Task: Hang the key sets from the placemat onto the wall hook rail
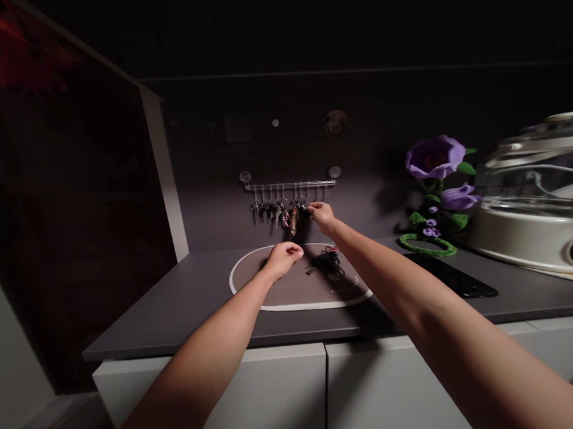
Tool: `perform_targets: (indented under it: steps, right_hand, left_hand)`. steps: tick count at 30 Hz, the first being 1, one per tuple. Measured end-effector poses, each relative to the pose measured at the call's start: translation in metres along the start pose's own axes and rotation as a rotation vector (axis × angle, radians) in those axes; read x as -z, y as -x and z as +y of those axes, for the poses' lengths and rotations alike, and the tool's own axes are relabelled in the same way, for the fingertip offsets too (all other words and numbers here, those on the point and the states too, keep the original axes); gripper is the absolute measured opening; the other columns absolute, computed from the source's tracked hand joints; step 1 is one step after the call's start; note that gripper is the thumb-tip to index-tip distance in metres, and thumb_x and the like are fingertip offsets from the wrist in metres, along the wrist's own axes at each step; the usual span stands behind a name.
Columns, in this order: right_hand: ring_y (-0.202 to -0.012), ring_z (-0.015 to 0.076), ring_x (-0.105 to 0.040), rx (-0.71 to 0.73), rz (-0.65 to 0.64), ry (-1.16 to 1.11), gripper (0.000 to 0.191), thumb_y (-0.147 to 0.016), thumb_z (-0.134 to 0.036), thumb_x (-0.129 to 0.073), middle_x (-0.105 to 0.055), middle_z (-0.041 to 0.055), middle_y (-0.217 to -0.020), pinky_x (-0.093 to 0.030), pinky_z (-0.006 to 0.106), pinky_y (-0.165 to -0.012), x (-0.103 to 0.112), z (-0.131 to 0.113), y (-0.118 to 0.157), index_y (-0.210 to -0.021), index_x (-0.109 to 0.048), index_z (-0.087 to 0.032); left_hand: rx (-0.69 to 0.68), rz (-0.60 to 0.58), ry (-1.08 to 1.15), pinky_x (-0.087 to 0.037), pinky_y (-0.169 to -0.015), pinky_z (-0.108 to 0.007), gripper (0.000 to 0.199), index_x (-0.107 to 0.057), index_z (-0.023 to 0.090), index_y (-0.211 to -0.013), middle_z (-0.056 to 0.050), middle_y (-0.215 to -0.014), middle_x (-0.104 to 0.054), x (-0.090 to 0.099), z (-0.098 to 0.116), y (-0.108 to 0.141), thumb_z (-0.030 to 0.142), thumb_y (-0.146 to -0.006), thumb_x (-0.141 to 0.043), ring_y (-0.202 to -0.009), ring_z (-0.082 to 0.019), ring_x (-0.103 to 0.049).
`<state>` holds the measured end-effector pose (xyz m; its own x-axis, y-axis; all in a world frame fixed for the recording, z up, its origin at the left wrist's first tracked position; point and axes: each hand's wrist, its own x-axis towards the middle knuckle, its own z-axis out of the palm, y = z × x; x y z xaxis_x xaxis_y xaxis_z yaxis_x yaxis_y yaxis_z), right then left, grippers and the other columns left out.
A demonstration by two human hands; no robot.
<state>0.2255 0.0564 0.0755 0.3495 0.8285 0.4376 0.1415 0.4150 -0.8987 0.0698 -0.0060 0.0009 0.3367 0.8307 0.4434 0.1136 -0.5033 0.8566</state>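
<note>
This looked like a home: keys [278, 214] hung from a hook rail [290, 186] on the wall [208, 206], above a dark worktop [176, 312] over white cabinets [272, 390]. Purple flowers [436, 157], a phone [458, 278] and a cream appliance [520, 226] were on it; whether kitchen or hallway was unclear.

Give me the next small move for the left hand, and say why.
Probably move the left hand slightly rightward to the dark bunch of keys: it lies on the oval mat just beside that hand, while the right hand is up at the hanging keys under the rail. Whether either hand holds something is unclear.
</note>
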Motion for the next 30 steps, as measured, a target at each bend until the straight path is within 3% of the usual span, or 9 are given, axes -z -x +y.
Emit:
perform_targets:
  steps: [4,11,16,20,24,30]
  right_hand:
    - [-0.066,0.0074,-0.053,0.025,0.06,0.069,0.01,-0.065,-0.013,-0.058,-0.061,0.0003,-0.072,-0.042,0.022,-0.073,0.012,-0.009,0.017,-0.075,-0.06,-0.013]
    - [-0.074,0.0102,-0.056,0.087,-0.021,0.155,0.011,-0.068,-0.012,-0.057,-0.065,0.003,-0.082,-0.041,0.026,-0.079,0.044,-0.011,0.062,-0.077,-0.062,-0.015]
    - [-0.069,0.0107,-0.055,0.121,-0.014,0.28,0.013,-0.07,-0.016,-0.056,-0.065,0.0034,-0.084,-0.043,0.026,-0.073,0.069,-0.001,0.104,-0.081,-0.062,-0.016]
    - [-0.065,0.0107,-0.053,0.128,-0.039,0.327,0.008,-0.068,-0.017,-0.056,-0.063,0.0015,-0.075,-0.042,0.025,-0.069,0.085,0.005,0.129,-0.074,-0.06,-0.017]
    - [-0.059,0.0094,-0.05,0.038,-0.109,0.277,0.003,-0.065,-0.016,-0.057,-0.06,-0.0013,-0.066,-0.039,0.022,-0.062,0.091,0.011,0.14,-0.068,-0.056,-0.017]
    - [-0.051,0.0087,-0.045,-0.013,-0.154,0.386,0.009,-0.061,-0.009,-0.059,-0.057,-0.0028,-0.055,-0.034,0.021,-0.054,0.089,0.014,0.141,-0.06,-0.057,-0.018]
  left_hand:
    - [-0.035,-0.039,-0.033,-0.04,-0.057,-0.022,0.014,-0.064,0.013,-0.068,-0.001,-0.061,-0.06,0.0,0.004,0.006,0.024,-0.06,-0.064,-0.058,-0.01,-0.048]
    - [-0.071,-0.162,-0.136,-0.039,-0.059,-0.024,0.022,-0.064,0.013,-0.068,-0.001,-0.059,-0.059,-0.003,0.006,0.017,0.033,-0.06,-0.065,-0.057,-0.01,-0.048]
    - [-0.119,-0.225,-0.265,-0.04,-0.061,-0.024,0.025,-0.064,0.014,-0.067,-0.002,-0.065,-0.06,-0.007,0.006,0.021,0.037,-0.059,-0.065,-0.061,-0.012,-0.05]
    - [-0.167,-0.223,-0.371,-0.04,-0.063,-0.025,0.03,-0.064,0.015,-0.067,-0.002,-0.069,-0.06,-0.007,0.001,0.019,0.041,-0.053,-0.069,-0.065,-0.013,-0.051]
    - [-0.167,-0.199,-0.432,-0.039,-0.061,-0.025,0.033,-0.065,0.015,-0.069,-0.002,-0.068,-0.06,-0.007,-0.003,0.016,0.045,-0.054,-0.068,-0.063,-0.013,-0.051]
    - [-0.18,-0.23,-0.47,-0.038,-0.059,-0.025,0.024,-0.066,0.014,-0.066,-0.003,-0.065,-0.06,-0.005,0.0,0.018,0.038,-0.062,-0.064,-0.061,-0.013,-0.051]
